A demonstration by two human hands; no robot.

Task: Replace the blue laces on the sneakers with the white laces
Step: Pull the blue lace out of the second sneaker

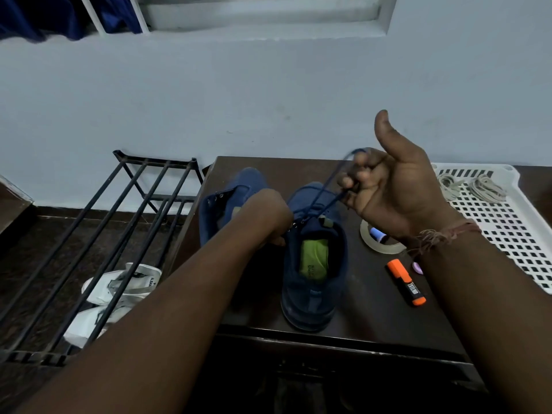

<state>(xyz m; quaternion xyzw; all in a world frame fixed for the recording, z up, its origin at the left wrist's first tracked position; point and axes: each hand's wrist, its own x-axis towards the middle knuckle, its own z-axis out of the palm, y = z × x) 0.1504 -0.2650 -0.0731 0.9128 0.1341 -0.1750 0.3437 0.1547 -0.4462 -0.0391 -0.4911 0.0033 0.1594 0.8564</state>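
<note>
Two blue sneakers stand on a dark table (pixel 367 309). The right sneaker (pixel 313 264) faces away from me, its green insole showing. My right hand (pixel 394 186) is raised above it, fingers curled around a loop of blue lace (pixel 325 189) that runs taut down to the eyelets; the thumb sticks up. My left hand (pixel 265 216) rests at the near eyelets of that sneaker, and I cannot tell if it pinches anything. The left sneaker (pixel 230 201) lies behind my left wrist, without laces in its visible eyelets. Two bundles of white laces (pixel 472 186) lie in a white tray (pixel 507 234).
A tape roll (pixel 379 237), an orange highlighter (pixel 406 282) and a small purple object (pixel 417 268) lie right of the sneaker. A black metal shoe rack (pixel 98 234) stands left of the table, with white sneakers (pixel 113 297) under it. A pale wall rises behind.
</note>
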